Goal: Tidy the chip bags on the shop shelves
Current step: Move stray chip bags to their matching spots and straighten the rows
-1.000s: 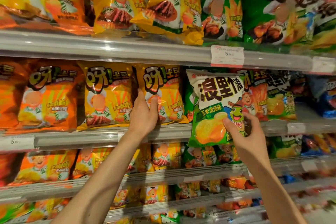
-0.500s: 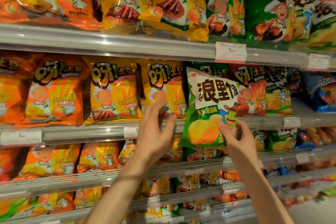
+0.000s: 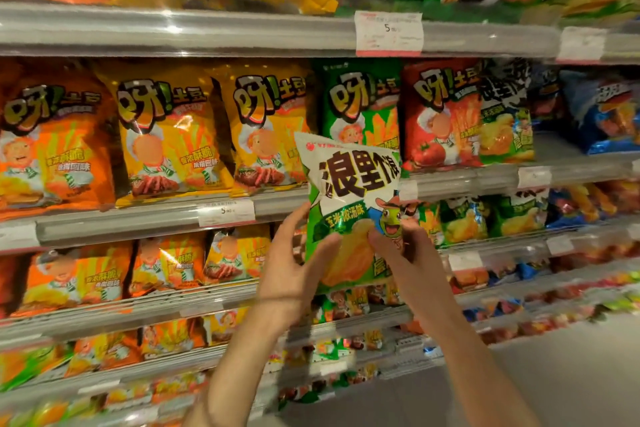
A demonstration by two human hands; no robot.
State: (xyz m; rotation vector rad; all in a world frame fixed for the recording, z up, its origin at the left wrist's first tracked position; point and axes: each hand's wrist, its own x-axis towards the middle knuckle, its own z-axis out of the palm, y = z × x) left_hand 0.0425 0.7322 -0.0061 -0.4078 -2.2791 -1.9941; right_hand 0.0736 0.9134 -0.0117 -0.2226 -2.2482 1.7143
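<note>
**Mei:** Head view left a lot out, didn't it? What could you not make out?

**Jun:** The top row of bags was cut off at the frame's upper edge, the lowest shelves were blurred, and the far-right packets smeared together. The print on the price tag was too small to read. The right fingers were behind the bag, so I saw only the thumb.

**Mei:** And the hands?

**Jun:** Both arms reached up and forward from the bottom of the frame. The right hand had the green-and-white chip bag in its grip, thumb pressed on the front near the cartoon figure, pinching the lower right part. The left hand was at the bag's lower left edge, fingers spread and fairly straight, thumb tip touching the front; I could not tell whether the fingers behind actually closed on it.

**Mei:** Where was the bag itself?

**Jun:** Held upright in the air, in front of the middle shelf, overlapping a green bag standing there.

**Mei:** Counts?

**Jun:** One bag in hand. On the middle shelf I counted one orange bag, two yellow bags, that green one, one red bag, then others I could not count.
</note>
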